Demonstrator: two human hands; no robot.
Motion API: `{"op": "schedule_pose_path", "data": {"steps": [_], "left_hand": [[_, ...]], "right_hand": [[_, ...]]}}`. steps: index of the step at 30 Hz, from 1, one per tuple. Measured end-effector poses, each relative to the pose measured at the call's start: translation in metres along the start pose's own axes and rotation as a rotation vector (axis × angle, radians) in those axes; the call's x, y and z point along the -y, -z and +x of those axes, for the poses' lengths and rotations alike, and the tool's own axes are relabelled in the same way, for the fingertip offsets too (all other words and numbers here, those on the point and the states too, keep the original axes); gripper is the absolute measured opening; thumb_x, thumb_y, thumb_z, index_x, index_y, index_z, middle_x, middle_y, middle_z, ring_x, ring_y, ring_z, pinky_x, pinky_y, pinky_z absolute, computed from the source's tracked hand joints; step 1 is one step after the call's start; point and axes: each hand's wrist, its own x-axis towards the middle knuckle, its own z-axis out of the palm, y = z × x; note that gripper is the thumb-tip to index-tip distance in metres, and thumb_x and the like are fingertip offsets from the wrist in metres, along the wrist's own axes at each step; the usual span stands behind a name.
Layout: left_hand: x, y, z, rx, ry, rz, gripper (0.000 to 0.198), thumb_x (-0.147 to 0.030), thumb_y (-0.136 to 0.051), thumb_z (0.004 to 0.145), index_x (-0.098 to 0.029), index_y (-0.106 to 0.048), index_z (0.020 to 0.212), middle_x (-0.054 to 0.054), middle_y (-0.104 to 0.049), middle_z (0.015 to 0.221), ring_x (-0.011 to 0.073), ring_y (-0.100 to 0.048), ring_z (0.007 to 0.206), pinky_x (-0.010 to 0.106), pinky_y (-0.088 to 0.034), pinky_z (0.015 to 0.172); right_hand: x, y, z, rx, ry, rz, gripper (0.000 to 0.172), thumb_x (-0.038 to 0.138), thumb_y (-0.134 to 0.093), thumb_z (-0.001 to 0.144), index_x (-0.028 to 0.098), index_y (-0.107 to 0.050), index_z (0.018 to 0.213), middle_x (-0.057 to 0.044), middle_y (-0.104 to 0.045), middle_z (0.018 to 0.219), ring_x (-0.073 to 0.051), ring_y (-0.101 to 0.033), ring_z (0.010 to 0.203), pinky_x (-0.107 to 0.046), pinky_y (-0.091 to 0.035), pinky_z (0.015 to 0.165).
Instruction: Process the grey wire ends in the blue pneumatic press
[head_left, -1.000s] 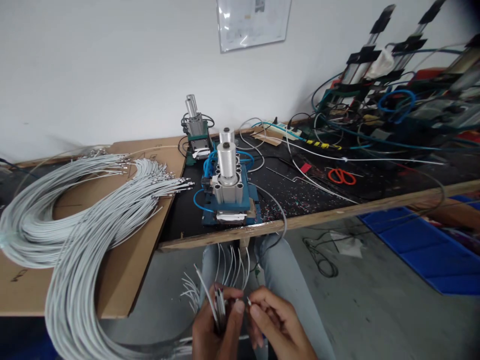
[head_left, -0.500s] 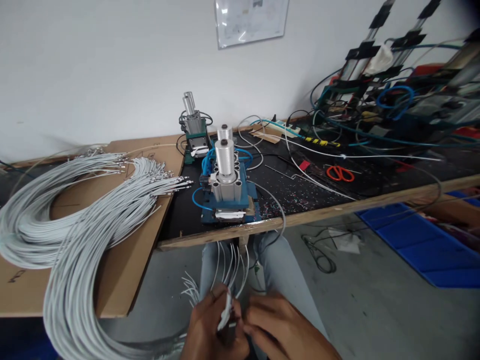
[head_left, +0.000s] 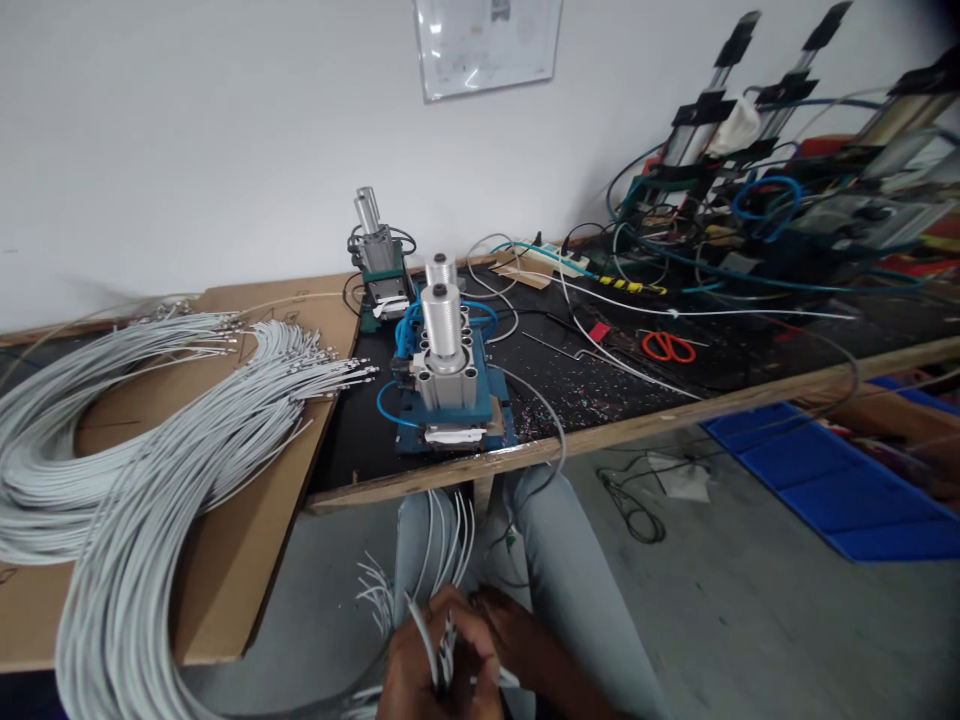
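Low in the head view, above my lap, my left hand (head_left: pixel 439 655) is closed around several white cables (head_left: pixel 427 640), whose ends stick up between thumb and fingers. My right hand (head_left: pixel 525 640) is pressed close behind it on the right, fingers curled and mostly hidden by the left hand; what they grip does not show. Beyond my hands, more white cable lengths (head_left: pixel 448 540) rise toward the bench edge. Another fan of cable ends (head_left: pixel 375 595) hangs left of my hands. A large bundle of white cables (head_left: pixel 150 510) with small metal tips lies on cardboard at left.
Ahead on the black bench (head_left: pixel 352 455) stands a pneumatic press (head_left: pixel 446 370), with a second press (head_left: pixel 379 250) behind it. Orange-handled scissors (head_left: pixel 667 347), loose cables and a power strip (head_left: pixel 559 258) lie to the right. Blue bins (head_left: pixel 817 480) sit below the bench. Cardboard (head_left: pixel 217 620) overhangs at left.
My right hand has moved forward and inward, behind my left hand. The left hand has turned, and cable ends now stand up from its grip. The view has shifted slightly.
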Motion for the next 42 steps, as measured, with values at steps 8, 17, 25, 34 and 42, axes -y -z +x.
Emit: {"op": "schedule_pose_path", "data": {"steps": [8, 17, 25, 34, 42], "left_hand": [[-0.007, -0.007, 0.010, -0.078, 0.207, -0.055, 0.013, -0.012, -0.064, 0.070, -0.022, -0.067, 0.062, -0.003, -0.060, 0.059, 0.0113, -0.049, 0.049, 0.022, -0.036, 0.049], [-0.005, 0.000, 0.010, -0.013, 0.276, -0.072, 0.013, -0.012, -0.071, 0.070, -0.021, -0.070, 0.061, -0.005, -0.060, 0.056, 0.0092, -0.052, 0.045, 0.019, -0.035, 0.045], [0.005, 0.021, 0.012, 0.286, -0.029, 0.196, 0.024, 0.001, -0.060, 0.066, -0.022, -0.063, 0.072, -0.003, -0.062, 0.062, 0.0105, -0.055, 0.050, 0.019, -0.035, 0.049], [0.005, 0.000, 0.002, -0.045, 0.304, -0.070, 0.020, -0.025, -0.054, 0.096, -0.022, -0.059, 0.077, -0.006, -0.050, 0.061, 0.0110, -0.045, 0.042, 0.021, -0.039, 0.044], [-0.004, 0.029, 0.016, 0.176, 0.337, -0.017, 0.023, 0.004, -0.071, 0.053, -0.018, -0.071, 0.053, -0.001, -0.064, 0.053, 0.0116, -0.053, 0.048, 0.021, -0.038, 0.049]], "right_hand": [[0.051, 0.096, -0.013, -0.112, 0.035, 0.223, 0.041, 0.030, -0.030, 0.110, 0.023, -0.070, 0.117, -0.009, -0.074, 0.115, -0.022, -0.070, 0.111, -0.034, -0.053, 0.100], [0.115, 0.140, -0.041, -0.076, 0.108, 0.373, 0.044, 0.036, -0.042, 0.109, 0.022, -0.064, 0.073, 0.000, -0.071, 0.072, -0.017, -0.070, 0.074, -0.026, -0.049, 0.077], [0.110, 0.156, -0.036, 0.150, 0.146, 0.262, 0.021, 0.021, -0.055, 0.102, 0.023, -0.074, 0.095, -0.004, -0.080, 0.093, -0.021, -0.072, 0.089, -0.027, -0.051, 0.080], [0.107, 0.098, -0.028, -0.426, 0.062, 0.567, 0.044, 0.044, -0.044, 0.108, 0.020, -0.071, 0.084, -0.002, -0.069, 0.072, -0.017, -0.063, 0.067, -0.024, -0.048, 0.063], [0.102, 0.129, -0.024, 0.112, 0.223, 0.412, 0.031, 0.034, -0.059, 0.098, 0.022, -0.069, 0.071, 0.000, -0.070, 0.071, -0.018, -0.064, 0.072, -0.028, -0.048, 0.075]]}}
